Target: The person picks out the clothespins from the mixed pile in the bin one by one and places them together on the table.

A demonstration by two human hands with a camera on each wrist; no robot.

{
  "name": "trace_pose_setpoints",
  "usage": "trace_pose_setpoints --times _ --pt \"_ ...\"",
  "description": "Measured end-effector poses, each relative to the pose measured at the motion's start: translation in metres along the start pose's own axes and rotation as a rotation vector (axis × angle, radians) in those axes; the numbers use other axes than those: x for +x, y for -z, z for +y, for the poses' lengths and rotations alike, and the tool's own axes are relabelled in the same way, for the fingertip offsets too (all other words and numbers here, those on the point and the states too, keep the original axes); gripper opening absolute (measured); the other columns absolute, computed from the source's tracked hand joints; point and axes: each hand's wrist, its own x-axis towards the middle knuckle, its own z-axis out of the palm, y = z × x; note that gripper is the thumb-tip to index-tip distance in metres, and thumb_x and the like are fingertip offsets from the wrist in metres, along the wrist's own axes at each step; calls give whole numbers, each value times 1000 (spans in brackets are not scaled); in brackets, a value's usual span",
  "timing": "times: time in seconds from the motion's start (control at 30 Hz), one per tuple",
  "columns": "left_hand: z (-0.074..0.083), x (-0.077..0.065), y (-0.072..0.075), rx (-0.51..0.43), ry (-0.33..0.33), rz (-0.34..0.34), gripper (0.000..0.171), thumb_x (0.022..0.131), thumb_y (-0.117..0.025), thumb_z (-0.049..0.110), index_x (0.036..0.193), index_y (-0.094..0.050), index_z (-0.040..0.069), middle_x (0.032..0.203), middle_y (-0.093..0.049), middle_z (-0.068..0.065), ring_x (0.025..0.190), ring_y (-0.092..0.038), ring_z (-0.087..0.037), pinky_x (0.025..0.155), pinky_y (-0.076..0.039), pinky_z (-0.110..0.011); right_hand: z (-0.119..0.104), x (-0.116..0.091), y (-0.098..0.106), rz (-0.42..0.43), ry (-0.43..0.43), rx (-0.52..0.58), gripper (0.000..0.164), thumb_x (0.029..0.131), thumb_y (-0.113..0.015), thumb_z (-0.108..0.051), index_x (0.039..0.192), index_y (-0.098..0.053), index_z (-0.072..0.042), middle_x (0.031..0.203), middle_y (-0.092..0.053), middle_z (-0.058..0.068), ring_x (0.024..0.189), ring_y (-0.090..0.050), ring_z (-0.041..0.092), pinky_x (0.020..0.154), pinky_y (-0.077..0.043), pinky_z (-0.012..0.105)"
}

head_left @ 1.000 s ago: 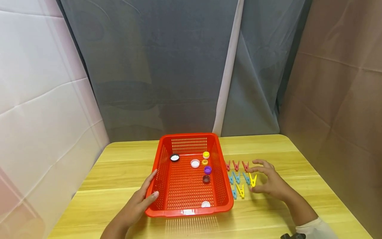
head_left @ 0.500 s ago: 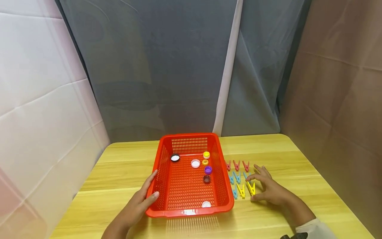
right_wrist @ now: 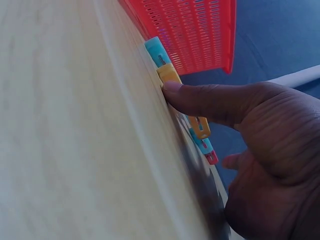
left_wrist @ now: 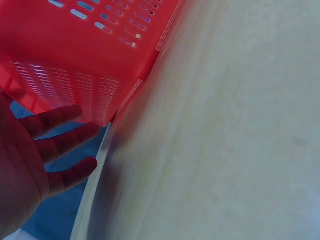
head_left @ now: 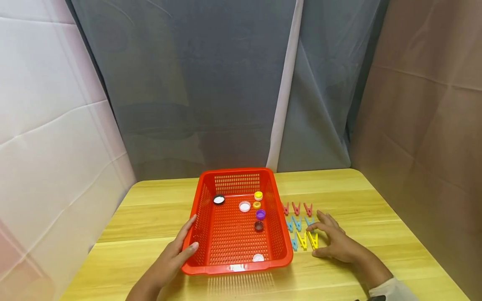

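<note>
The left hand (head_left: 171,255) lies at the left side of a red plastic basket (head_left: 237,267), its thumb over the rim. In the left wrist view its fingers (left_wrist: 67,142) are extended beside the perforated wall. To the right of the basket, the right hand (head_left: 337,242) pinches a yellow clothespin (head_left: 313,241) lengthwise between thumb and index finger, low at the tabletop. Another yellow clothespin (head_left: 303,241) lies just left of it. Blue clothespins (head_left: 297,223) and red clothespins (head_left: 296,209) lie in rows farther back. The right wrist view shows the thumb (right_wrist: 200,100) against a yellow clothespin.
In the basket are a black-rimmed lid (head_left: 219,200), a pink-rimmed lid (head_left: 244,206), a yellow-topped jar (head_left: 258,195), a purple cap (head_left: 260,215), a dark brown cap (head_left: 258,226) and a clear lid (head_left: 258,258). A grey curtain (head_left: 188,92) hangs behind the wooden table (head_left: 132,234).
The right hand has brought the yellow clothespin toward the near side and slightly left, beside the other yellow one. The left hand and basket stay put.
</note>
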Motion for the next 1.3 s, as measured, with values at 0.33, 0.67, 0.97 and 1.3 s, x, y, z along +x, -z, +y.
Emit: trace_pose_setpoints --times 0.33,0.67,0.97,1.3 --pt "0 0 -1 16 27 11 68 104 -47 24 160 -9 32 160 -28 -19 134 -45 -42 91 -48 -20 1 -1 1 -18 -15 -5 51 75 -85 -37 119 -60 -34 165 -5 23 147 9 55 100 3 83" --pt "1 0 -1 0 49 4 67 104 -47 24 160 -9 32 160 -28 -18 134 -45 -41 90 -48 -18 4 -2 1 -31 3 -15 53 77 -83 -37 123 -58 -33 165 -6 24 147 6 57 100 0 84" --pt "1 0 0 4 52 -3 67 105 -46 26 159 -8 34 161 -26 -17 135 -44 -41 90 -48 -18 4 -1 1 -20 10 -19 56 75 -83 -40 124 -58 -34 165 -9 24 147 2 56 100 -3 83" --pt "-3 1 -1 32 -58 23 65 105 -42 17 161 -8 26 163 -19 -17 139 -36 -43 94 -47 -20 4 0 1 -5 -1 -19 71 70 -86 -42 133 -54 -32 164 -11 22 148 -2 54 100 -7 84"
